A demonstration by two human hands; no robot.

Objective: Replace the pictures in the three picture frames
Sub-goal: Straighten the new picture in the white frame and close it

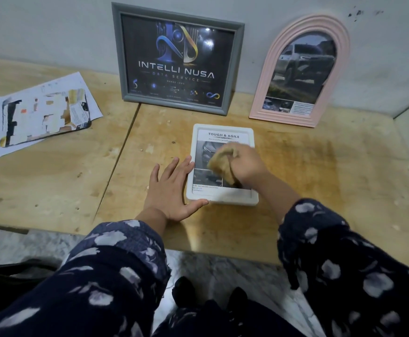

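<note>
A white rectangular frame lies flat on the wooden table, holding a car picture headed "TOUGH & AGILE". My right hand grips a crumpled tan cloth pressed on the frame's glass. My left hand lies flat with fingers spread, its fingertips and thumb against the frame's left edge and lower corner. A grey frame with a dark "INTELLI NUSA" picture leans on the wall. A pink arched frame with a truck picture leans to its right.
Loose printed sheets lie at the table's far left, one over the other. A seam splits the tabletop into two boards. The grey wall runs close behind the standing frames. The table's front edge is just ahead of my sleeves.
</note>
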